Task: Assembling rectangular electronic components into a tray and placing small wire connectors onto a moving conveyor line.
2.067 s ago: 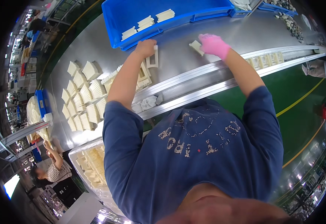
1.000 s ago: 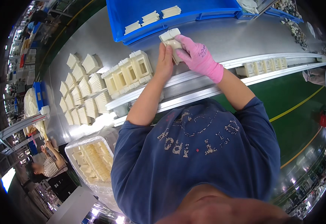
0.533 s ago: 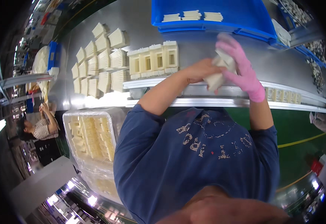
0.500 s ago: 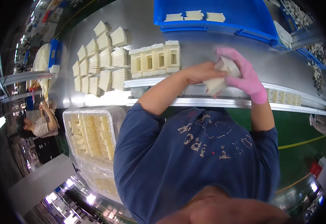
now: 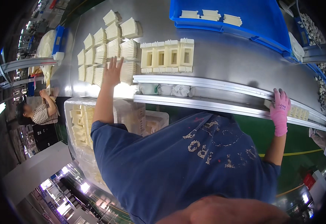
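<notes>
My left hand [image 5: 113, 71], bare, reaches out flat with fingers spread over a group of cream ribbed plastic blocks [image 5: 107, 48] laid in rows on the steel table [image 5: 222, 56]. It rests on or just above one block at the group's near edge. My right hand [image 5: 280, 108], in a pink glove, lies far to the right on the metal rail [image 5: 215, 86], fingers apart, next to a short row of small cream parts [image 5: 299, 112]. A row of several cream frame-shaped parts [image 5: 167, 56] stands between the two hands.
A blue bin [image 5: 245, 18] holding a few cream parts sits at the back of the table. Crumpled white cloths [image 5: 166, 90] lie between the rails. Clear trays of cream parts [image 5: 84, 123] stand at lower left. Another person [image 5: 40, 112] sits far left.
Both hands were together holding a cream part at the rail. Now they are apart: the left has gone out to the ribbed blocks, the right down to the rail at right.
</notes>
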A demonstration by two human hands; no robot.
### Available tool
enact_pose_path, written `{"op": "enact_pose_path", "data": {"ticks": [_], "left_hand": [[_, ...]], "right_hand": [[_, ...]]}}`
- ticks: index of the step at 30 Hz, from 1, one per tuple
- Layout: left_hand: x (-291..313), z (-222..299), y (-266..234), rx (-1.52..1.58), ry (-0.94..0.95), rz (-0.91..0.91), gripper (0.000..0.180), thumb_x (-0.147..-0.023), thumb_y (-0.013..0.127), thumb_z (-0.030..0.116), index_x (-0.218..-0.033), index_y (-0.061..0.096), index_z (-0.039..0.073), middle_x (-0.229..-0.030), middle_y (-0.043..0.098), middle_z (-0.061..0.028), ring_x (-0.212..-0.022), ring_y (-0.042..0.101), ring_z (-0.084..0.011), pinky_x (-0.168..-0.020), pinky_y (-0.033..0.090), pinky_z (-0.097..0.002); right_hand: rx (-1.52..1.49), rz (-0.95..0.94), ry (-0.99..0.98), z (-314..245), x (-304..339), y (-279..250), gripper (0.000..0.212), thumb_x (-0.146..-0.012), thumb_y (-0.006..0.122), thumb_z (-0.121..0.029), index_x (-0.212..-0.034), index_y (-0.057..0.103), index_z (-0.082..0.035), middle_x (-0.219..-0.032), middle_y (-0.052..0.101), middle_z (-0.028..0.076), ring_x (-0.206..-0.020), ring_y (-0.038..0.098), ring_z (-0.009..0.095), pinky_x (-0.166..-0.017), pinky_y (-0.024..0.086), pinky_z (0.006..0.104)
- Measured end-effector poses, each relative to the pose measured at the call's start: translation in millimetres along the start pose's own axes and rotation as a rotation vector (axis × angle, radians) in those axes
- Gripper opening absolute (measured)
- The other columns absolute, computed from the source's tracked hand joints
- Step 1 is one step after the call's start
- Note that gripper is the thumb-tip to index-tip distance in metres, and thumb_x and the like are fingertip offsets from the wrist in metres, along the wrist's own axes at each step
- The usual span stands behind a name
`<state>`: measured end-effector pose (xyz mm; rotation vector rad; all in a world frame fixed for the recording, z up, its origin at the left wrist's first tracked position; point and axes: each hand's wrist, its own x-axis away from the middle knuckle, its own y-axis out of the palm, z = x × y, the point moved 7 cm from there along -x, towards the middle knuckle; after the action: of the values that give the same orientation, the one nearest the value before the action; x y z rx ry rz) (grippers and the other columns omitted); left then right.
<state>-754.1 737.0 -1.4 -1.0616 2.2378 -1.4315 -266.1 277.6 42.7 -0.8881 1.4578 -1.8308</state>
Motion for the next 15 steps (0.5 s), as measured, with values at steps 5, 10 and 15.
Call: {"op": "enact_pose_path", "data": {"ticks": [5,10,15], "left_hand": [[7.8,22.6,35.0,0.168,0.145,-0.254,0.124,-0.049,0.085,0.020,-0.145,0.006,0.021,-0.148,0.019,-0.0127,-0.138,0.018,-0.0266,-0.109,0.022,-0.0487],[14.2,38.9,36.9,0.393,0.034,-0.171,0.124,-0.051,0.084,0.037,-0.144,0.007,0.007,-0.132,0.037,-0.0202,-0.125,0.034,-0.0354,-0.103,0.027,-0.0472],[21.6,44.1,39.8,0.438,-0.022,-0.141,0.116,-0.053,0.082,0.038,-0.141,0.015,-0.001,-0.120,0.043,-0.0223,-0.114,0.042,-0.0353,-0.095,0.032,-0.0472]], "right_hand": [[0.279,-0.073,0.377,57.2,-4.2,4.7,0.068,-0.069,0.063,-0.005,-0.131,0.040,-0.020,-0.138,0.037,0.011,-0.128,0.034,0.029,-0.106,0.024,0.0437],[0.055,0.110,0.216,46.1,-9.2,-1.6,0.057,-0.073,0.058,-0.006,-0.128,0.044,-0.016,-0.133,0.042,0.011,-0.125,0.037,0.030,-0.104,0.027,0.0424],[-0.256,0.285,-0.032,12.7,-37.7,-3.9,0.045,-0.076,0.056,-0.010,-0.121,0.050,-0.011,-0.124,0.050,0.013,-0.116,0.044,0.032,-0.100,0.031,0.0422]]}}
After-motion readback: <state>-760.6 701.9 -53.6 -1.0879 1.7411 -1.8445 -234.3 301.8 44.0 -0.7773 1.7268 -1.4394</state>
